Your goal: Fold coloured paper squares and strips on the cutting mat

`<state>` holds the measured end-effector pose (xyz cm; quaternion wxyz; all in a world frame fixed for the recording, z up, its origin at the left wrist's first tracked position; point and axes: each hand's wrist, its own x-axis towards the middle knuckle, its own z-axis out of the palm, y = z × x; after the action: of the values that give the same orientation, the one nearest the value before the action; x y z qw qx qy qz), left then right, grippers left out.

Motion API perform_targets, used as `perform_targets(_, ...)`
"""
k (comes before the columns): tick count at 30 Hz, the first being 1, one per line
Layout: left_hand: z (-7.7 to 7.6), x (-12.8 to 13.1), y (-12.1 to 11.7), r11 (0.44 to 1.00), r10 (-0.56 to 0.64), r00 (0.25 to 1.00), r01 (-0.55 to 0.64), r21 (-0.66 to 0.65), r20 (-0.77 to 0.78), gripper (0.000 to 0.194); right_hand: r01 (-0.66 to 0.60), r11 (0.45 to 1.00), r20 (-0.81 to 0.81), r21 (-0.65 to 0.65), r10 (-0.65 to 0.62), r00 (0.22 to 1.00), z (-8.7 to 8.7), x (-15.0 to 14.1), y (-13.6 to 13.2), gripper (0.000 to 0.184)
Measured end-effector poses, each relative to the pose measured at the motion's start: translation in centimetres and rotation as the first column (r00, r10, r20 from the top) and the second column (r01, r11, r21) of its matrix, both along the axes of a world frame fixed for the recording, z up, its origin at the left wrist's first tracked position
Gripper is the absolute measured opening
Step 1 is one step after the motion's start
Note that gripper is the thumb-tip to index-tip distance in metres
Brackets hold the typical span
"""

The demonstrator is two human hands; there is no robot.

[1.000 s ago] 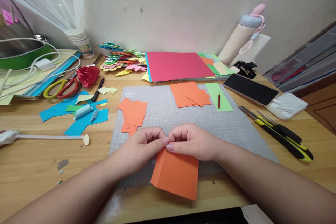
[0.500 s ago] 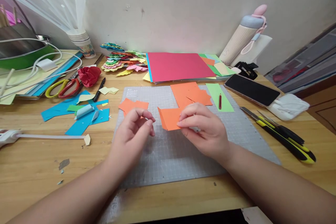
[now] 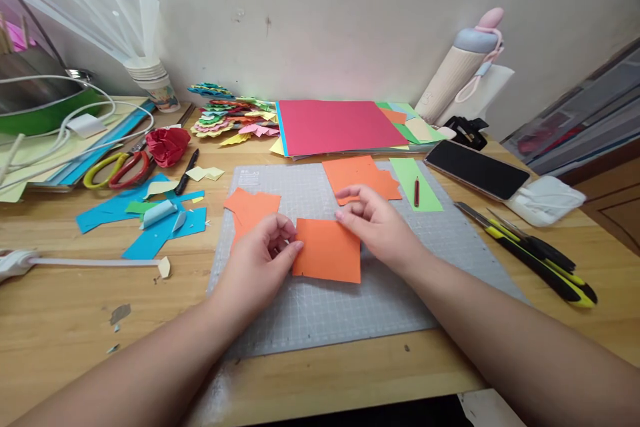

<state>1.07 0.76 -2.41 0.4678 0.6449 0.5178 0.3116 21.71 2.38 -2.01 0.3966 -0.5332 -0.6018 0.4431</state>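
Observation:
My left hand [image 3: 265, 257] pinches the left edge of an orange square of paper [image 3: 327, 252] between thumb and fingers. The square faces me above a grey cutting mat [image 3: 390, 307]. Over its upper right corner is my right hand [image 3: 377, 223], with thumb and fingers apart; whether a fingertip touches the paper is hard to tell. Left of the square lie orange paper scraps [image 3: 253, 207]. Behind my right hand rests a larger orange sheet [image 3: 350, 173]. A short dark red pencil [image 3: 417, 191] lies on a green paper strip [image 3: 400, 173].
Right of the mat lie a utility knife [image 3: 545, 270], a phone [image 3: 477, 170] and a white case [image 3: 545, 201]. On the left are blue paper scraps [image 3: 150, 237], scissors [image 3: 120, 170] and a black pen [image 3: 187, 173]. A red sheet [image 3: 340, 127] tops a stack at the back.
The orange paper has turned to face me and come lower. My left hand has moved right and taken its left edge. My right hand has loosened its pinch and opened.

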Motion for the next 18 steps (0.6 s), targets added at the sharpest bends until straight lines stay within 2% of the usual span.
perform_targets(2,-0.1,0.0,0.0,0.996,-0.035,0.985,0.048,0.075,-0.172,0.007,-0.062,0.994,0.015,-0.091,0.064,0.998,-0.6,-0.2,0.3,0.02)
perform_targets(6,-0.1,0.1,0.1,0.928,-0.052,0.867,0.225,0.296,-0.496,0.019,-0.075,0.997,0.234,-0.005,0.074,0.97,-1.2,-0.4,0.4,0.01)
perform_targets(8,0.0,0.2,0.1,0.895,-0.052,0.797,0.304,0.325,-0.602,0.025,-0.079,0.997,0.338,0.023,0.066,0.939,-1.1,-0.4,0.3,0.009)
perform_targets(11,0.2,0.4,-0.1,0.874,-0.034,0.707,0.364,0.322,-0.706,0.029,-0.073,0.997,0.449,-0.008,0.068,0.891,-0.5,-0.1,0.2,0.011)
perform_targets(15,0.2,0.8,-0.3,0.857,0.002,0.623,0.402,0.322,-0.782,0.035,-0.068,0.993,0.514,-0.097,0.109,0.851,0.1,0.2,0.1,0.009)
perform_targets(18,0.2,1.0,-0.4,0.845,0.006,0.581,0.433,0.315,-0.814,0.037,-0.07,0.994,0.572,-0.078,0.102,0.814,0.1,0.2,0.1,0.008)
